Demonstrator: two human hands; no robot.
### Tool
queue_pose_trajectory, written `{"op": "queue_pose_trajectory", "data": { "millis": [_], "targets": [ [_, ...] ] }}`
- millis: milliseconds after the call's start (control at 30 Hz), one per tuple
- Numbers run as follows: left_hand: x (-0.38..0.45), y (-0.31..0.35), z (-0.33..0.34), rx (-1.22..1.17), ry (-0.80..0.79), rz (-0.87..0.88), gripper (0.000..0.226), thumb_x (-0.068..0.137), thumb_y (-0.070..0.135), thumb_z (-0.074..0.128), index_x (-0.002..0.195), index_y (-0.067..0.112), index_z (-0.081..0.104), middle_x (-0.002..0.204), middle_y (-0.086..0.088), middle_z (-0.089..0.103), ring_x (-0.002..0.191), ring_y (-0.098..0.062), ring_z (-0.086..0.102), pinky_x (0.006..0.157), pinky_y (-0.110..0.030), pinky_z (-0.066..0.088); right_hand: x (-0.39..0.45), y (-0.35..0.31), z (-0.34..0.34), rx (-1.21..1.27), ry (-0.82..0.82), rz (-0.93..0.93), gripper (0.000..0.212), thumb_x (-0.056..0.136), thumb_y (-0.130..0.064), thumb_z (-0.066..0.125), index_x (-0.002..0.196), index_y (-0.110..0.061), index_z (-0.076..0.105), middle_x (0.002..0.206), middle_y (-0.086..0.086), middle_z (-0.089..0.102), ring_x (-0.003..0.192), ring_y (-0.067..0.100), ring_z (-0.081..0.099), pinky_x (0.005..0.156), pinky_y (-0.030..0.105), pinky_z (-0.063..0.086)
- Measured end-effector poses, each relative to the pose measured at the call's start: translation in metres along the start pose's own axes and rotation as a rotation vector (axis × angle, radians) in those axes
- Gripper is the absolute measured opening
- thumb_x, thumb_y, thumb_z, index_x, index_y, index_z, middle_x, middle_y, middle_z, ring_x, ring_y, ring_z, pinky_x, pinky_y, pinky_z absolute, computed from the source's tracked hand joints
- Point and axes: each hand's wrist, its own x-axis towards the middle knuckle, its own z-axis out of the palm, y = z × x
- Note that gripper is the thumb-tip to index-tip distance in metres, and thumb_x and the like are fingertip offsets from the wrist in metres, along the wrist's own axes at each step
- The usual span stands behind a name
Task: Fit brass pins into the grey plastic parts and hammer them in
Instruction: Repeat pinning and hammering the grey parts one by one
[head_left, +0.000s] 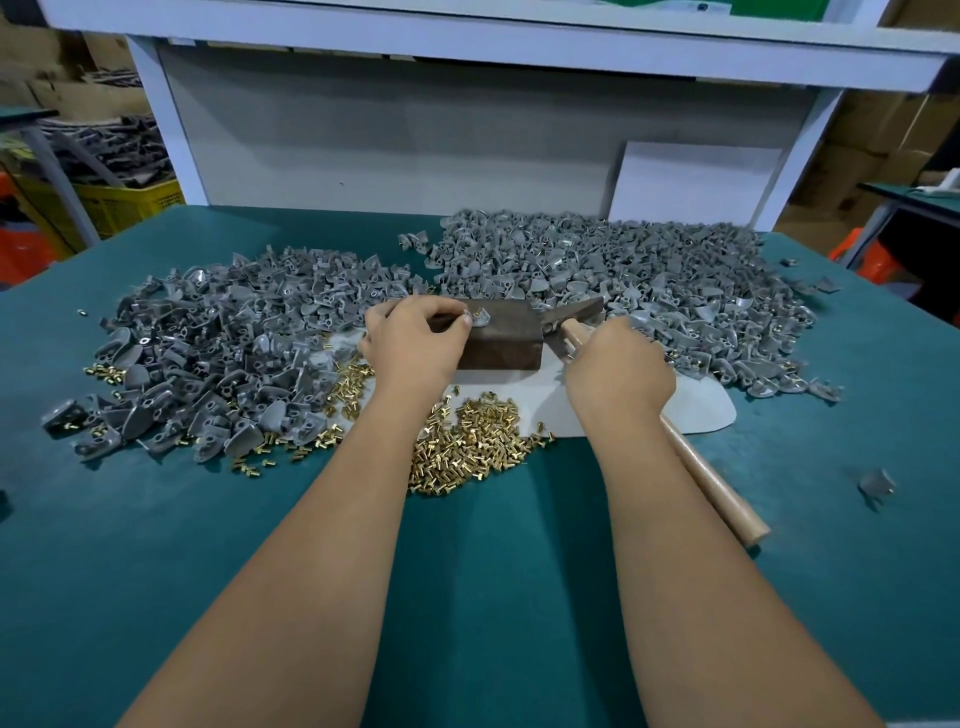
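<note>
- Pinching a grey plastic part (480, 318) with a brass pin seated in it, the left hand (415, 345) steadies it on a dark metal block (501, 338).
- Right hand (618, 371) curls around the wooden handle of a hammer (571, 317), head just beside the block.
- Loose brass pins (472, 441) lie near the wrists.
- Grey parts heaps: left (223, 353), right (649, 280), on green table (493, 571).

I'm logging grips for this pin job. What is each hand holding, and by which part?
The left hand pinches a grey plastic part by its edge on the metal block. The right hand grips the hammer high on its wooden handle.
</note>
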Motion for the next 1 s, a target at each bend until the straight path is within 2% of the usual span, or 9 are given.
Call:
{"op": "queue_pose_trajectory", "data": {
  "millis": [100,233,333,400,600,733,800,933,1000],
  "targets": [
    [-0.001,0.001,0.001,-0.022,0.002,-0.006,0.007,0.091,0.036,0.065,0.094,0.042,0.067,0.095,0.025,0.053,0.127,-0.019,0.029,0.104,-0.042,0.025,0.000,0.003,-0.003,0.033,-0.063,-0.017,0.018,0.089,-0.020,0.055,0.103,-0.011,0.061,0.105,0.014,0.064,0.102,0.034,0.057,0.069,0.032,0.039],
    [0.001,0.000,0.003,0.000,-0.008,-0.001,0.012,0.093,0.036,0.063,0.101,0.036,0.072,0.122,0.014,0.062,0.128,-0.021,0.029,0.104,-0.042,0.024,-0.001,0.003,-0.010,0.126,-0.088,-0.029,0.008,0.091,-0.016,0.055,0.096,-0.011,0.057,0.098,0.013,0.063,0.081,0.030,0.052,0.065,0.032,0.038],
    [0.001,0.001,0.004,0.032,0.000,0.009,0.011,0.093,0.037,0.062,0.099,0.036,0.072,0.126,0.016,0.061,0.127,-0.023,0.030,0.095,-0.037,0.021,-0.001,-0.004,-0.021,0.143,0.003,-0.030,0.019,0.093,-0.016,0.056,0.108,-0.010,0.048,0.077,0.003,0.050,0.068,0.025,0.045,0.055,0.029,0.033],
    [0.001,0.002,0.004,0.052,0.011,0.006,0.010,0.093,0.038,0.063,0.097,0.037,0.072,0.124,0.017,0.061,0.126,-0.022,0.031,0.089,-0.035,0.017,-0.003,-0.008,-0.030,0.203,0.079,-0.081,0.018,0.095,-0.019,0.052,0.111,-0.014,0.044,0.074,0.000,0.048,0.060,0.020,0.042,0.047,0.027,0.024],
    [0.001,0.004,0.006,0.081,0.027,-0.008,0.009,0.090,0.039,0.066,0.095,0.038,0.074,0.117,0.022,0.062,0.123,-0.022,0.032,0.086,-0.035,0.015,-0.009,-0.017,-0.052,0.315,0.123,-0.278,0.050,0.096,-0.025,0.047,0.135,-0.054,0.040,0.106,-0.009,0.064,0.076,0.017,0.044,0.054,0.026,0.029],
    [0.001,0.004,0.007,0.085,0.050,-0.026,0.011,0.091,0.039,0.066,0.097,0.036,0.075,0.116,0.023,0.063,0.126,-0.020,0.031,0.085,-0.035,0.015,-0.019,-0.026,-0.048,0.223,0.044,-0.349,0.049,0.095,-0.021,0.046,0.135,-0.051,0.041,0.108,0.000,0.067,0.084,0.026,0.059,0.063,0.030,0.042],
    [0.000,0.004,0.007,0.104,0.054,-0.029,0.014,0.091,0.039,0.064,0.100,0.035,0.074,0.117,0.021,0.064,0.128,-0.019,0.032,0.086,-0.035,0.016,-0.023,-0.032,-0.047,0.133,-0.010,-0.432,0.048,0.094,-0.019,0.047,0.132,-0.048,0.046,0.106,0.002,0.067,0.086,0.028,0.059,0.064,0.030,0.040],
    [0.000,0.003,0.006,0.045,0.050,-0.029,0.014,0.090,0.040,0.065,0.099,0.035,0.075,0.109,0.021,0.064,0.128,-0.016,0.030,0.090,-0.036,0.017,-0.019,-0.034,-0.056,0.204,0.168,-0.364,0.052,0.095,-0.020,0.046,0.137,-0.050,0.039,0.110,0.001,0.069,0.090,0.028,0.063,0.061,0.030,0.040],
    [0.000,0.003,0.007,0.038,0.053,-0.034,0.013,0.090,0.040,0.065,0.096,0.036,0.076,0.110,0.025,0.064,0.126,-0.015,0.030,0.088,-0.036,0.017,-0.021,-0.031,-0.055,0.201,0.192,-0.346,0.053,0.095,-0.019,0.046,0.139,-0.048,0.038,0.100,0.002,0.067,0.080,0.028,0.060,0.059,0.030,0.038]
  ]
}}
